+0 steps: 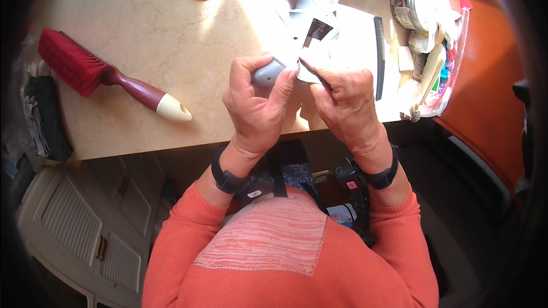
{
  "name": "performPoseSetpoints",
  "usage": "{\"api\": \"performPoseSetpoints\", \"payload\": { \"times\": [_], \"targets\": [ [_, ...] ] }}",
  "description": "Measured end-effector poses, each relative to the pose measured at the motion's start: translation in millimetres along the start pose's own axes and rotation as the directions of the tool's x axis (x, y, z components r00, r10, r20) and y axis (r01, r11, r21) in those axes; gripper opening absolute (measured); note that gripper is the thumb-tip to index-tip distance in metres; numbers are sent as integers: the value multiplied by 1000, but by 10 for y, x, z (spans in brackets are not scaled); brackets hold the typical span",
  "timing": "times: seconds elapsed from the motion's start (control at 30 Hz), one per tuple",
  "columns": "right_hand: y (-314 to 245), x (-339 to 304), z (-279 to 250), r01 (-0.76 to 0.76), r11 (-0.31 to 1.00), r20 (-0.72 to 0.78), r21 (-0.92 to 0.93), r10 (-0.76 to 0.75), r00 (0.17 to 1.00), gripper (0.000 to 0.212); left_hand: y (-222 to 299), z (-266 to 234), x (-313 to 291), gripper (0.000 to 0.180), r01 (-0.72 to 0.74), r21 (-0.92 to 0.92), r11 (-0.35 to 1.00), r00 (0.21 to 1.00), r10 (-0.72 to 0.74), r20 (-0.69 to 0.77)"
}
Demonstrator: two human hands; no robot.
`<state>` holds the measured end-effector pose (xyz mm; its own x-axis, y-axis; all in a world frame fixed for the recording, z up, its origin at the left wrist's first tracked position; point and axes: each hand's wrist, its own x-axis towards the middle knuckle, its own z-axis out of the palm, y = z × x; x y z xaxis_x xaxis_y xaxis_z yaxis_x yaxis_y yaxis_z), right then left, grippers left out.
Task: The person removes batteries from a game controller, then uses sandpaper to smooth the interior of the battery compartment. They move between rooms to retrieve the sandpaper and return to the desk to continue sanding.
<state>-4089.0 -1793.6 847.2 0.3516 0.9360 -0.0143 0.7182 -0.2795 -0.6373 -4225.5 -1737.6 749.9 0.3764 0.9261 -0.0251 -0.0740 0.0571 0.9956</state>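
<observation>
Grey plastic casing (294, 33) is at twelve o'clock, over the table (131, 11), partly washed out by bright light. It looks light, hard and a bit slippery — the thin edges round its dark opening (319, 29) might crack if squeezed. Its rounded end (268, 72), at seven o'clock on it, seems the best place to hold. The left hand (256, 100) has thumb and fingers curled round that end. The right hand (346, 96) is pinched nearly closed on a small pale piece (308, 74) — I can't tell what it is.
</observation>
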Motion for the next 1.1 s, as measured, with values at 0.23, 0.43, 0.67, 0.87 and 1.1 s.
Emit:
{"api": "performPoseSetpoints", "payload": {
  "times": [0.23, 0.43, 0.67, 0.87, 1.1],
  "targets": [
    [48, 10, -29, 2, 1000, 3, 14, -2, 1000, 18, -8, 6, 8, 33, -25, 29, 999, 1000, 24, 20],
    [21, -33, 90, -52, 988, -44, 145, 59, 997, 10, 4, 5, 25, 33, -83, 70, 994, 996, 82, 20],
    [-41, -66, 140, -116, 975, -65, 188, 130, 989, 13, -9, 8, 19, 33, -95, 73, 993, 995, 96, -2],
    [-78, -90, 221, -126, 977, -107, 171, 145, 984, 13, 8, 16, 25, 34, -62, 107, 992, 998, 63, -4],
    [-64, -82, 205, -107, 981, -89, 165, 122, 988, 25, 24, 19, 25, 33, -50, 96, 994, 999, 51, 1]
  ]
}}
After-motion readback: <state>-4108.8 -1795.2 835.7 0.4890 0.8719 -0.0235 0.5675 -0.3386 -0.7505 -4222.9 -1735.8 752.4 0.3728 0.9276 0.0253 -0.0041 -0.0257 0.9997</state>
